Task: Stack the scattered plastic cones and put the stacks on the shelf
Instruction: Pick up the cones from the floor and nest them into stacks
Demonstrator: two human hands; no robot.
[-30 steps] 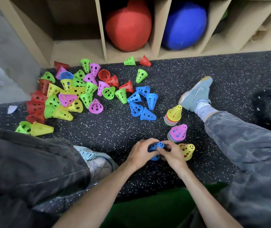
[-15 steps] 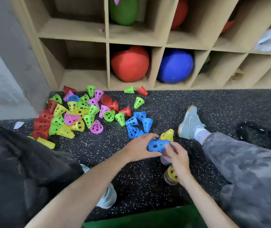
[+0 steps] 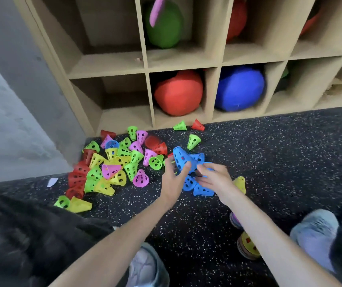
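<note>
Where the speckled floor (image 3: pixel 269 154) meets the shelf (image 3: pixel 211 59), both hands work among a cluster of blue cones (image 3: pixel 199 188). The left hand (image 3: pixel 173 181) grips a blue stack (image 3: pixel 181 158) that tilts up and to the left, its thumb curled against the stack's side. The right hand (image 3: pixel 214 179) has its fingers bent over the blue cones just beside that stack; blur hides whether it grips one, so I cannot tell. To the left lies the loose pile (image 3: pixel 112 162) of red, green, yellow and pink cones, reaching the shelf's foot. A green cone (image 3: pixel 180 126) and a red cone (image 3: pixel 197 125) lie close to the shelf edge. Near the right forearm stands a yellow-topped stack (image 3: pixel 248 245). In the shelf's lower compartments sit a red ball (image 3: pixel 178 94) and a blue ball (image 3: pixel 239 89).
</note>
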